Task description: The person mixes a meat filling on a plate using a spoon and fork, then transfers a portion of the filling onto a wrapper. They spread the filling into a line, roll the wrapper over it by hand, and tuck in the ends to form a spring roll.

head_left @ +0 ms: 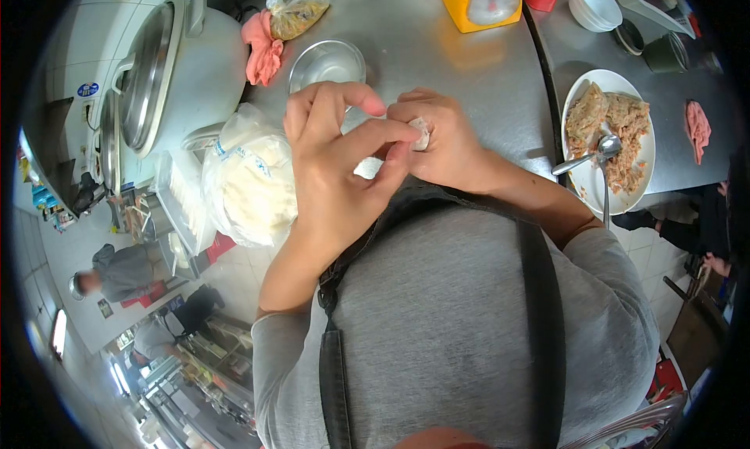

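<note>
A small pale dumpling (420, 134) pokes out of the curled fingers of my right hand (447, 140), which is closed around it. My left hand (336, 148) brings its thumb and index finger together at the dumpling's near edge, while the other fingers are bent and raised. Through the ring of those fingers a bit of something white shows, too hidden to name. Just beyond the left hand sits a metal bowl (328, 56). A clear plastic bag (254, 187) with a whitish mass inside lies left of my left wrist.
On the right, an oval white plate (648, 156) holds minced filling and two spoons (608, 146). A yellow scale (481, 5) stands at the back. Large pots (148, 74), a pink cloth (262, 49) and a tray (181, 203) are to the left. Other people (129, 273) are farther off.
</note>
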Motion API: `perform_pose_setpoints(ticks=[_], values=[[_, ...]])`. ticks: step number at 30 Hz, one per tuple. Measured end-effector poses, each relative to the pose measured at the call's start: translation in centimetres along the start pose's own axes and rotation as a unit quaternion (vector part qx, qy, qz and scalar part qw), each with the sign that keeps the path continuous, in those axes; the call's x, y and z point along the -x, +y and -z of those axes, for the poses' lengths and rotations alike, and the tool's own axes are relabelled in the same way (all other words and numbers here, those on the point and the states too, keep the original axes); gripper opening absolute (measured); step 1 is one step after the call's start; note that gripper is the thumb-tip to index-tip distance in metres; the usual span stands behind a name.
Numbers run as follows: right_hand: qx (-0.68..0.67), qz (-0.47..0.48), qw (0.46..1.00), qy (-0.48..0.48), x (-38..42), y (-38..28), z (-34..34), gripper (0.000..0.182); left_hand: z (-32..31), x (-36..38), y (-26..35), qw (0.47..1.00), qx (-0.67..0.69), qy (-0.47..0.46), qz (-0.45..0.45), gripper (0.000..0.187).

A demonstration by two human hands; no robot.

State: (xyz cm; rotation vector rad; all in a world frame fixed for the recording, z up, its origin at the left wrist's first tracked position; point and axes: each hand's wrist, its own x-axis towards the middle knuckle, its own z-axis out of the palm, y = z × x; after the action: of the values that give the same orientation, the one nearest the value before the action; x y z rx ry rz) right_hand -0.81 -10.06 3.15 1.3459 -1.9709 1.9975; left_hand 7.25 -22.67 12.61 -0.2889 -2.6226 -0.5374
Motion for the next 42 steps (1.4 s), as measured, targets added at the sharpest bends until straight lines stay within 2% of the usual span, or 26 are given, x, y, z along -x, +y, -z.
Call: perform_pose_setpoints(ticks=[2, 6, 10, 16, 25, 27, 33, 38, 42], values=[[-0.005, -0.007, 1.000, -0.006, 0.0, -0.3, 0.0, 0.016, 0.1, -0.3, 0.0, 0.996, 0.049, -0.017, 0.068, 0.026], [0.007, -0.010, 1.000, -0.024, 0.5, 0.6, -0.3, 0.016, 0.6, -1.4, 0.2, 0.992, 0.074, -0.031, 0.100, 0.024], [-0.001, 0.007, 1.000, -0.026, 0.4, 0.6, -0.3, 0.016, 0.8, -1.4, -0.1, 0.995, 0.058, -0.058, 0.057, 0.023], [-0.023, -0.018, 0.998, -0.048, -0.2, 0.0, 0.6, 0.016, 0.8, -0.2, 0.0, 0.997, 0.043, -0.064, 0.021, 0.024], [-0.047, 0.039, 0.990, -0.124, 0.3, 1.0, 0.1, 0.022, 2.0, -2.2, -0.4, 0.991, 0.040, -0.120, -0.045, 0.025], [-0.031, 0.008, 0.987, -0.158, 0.1, 0.3, 0.4, 0.024, 2.0, -2.8, -0.5, 0.989, 0.034, -0.134, -0.053, 0.024], [-0.049, 0.005, 0.984, -0.172, -0.2, 0.4, 0.6, 0.026, 2.1, -3.3, -0.6, 0.982, 0.038, -0.157, -0.093, 0.024], [-0.046, -0.029, 0.981, -0.185, -0.4, 0.4, 1.3, 0.027, 2.1, -2.6, -1.1, 0.979, -0.037, -0.142, -0.138, 0.015], [-0.036, -0.033, 0.978, -0.203, -0.8, 0.8, 2.0, 0.026, 2.6, -1.5, -1.1, 0.972, -0.084, -0.144, -0.162, 0.018]])
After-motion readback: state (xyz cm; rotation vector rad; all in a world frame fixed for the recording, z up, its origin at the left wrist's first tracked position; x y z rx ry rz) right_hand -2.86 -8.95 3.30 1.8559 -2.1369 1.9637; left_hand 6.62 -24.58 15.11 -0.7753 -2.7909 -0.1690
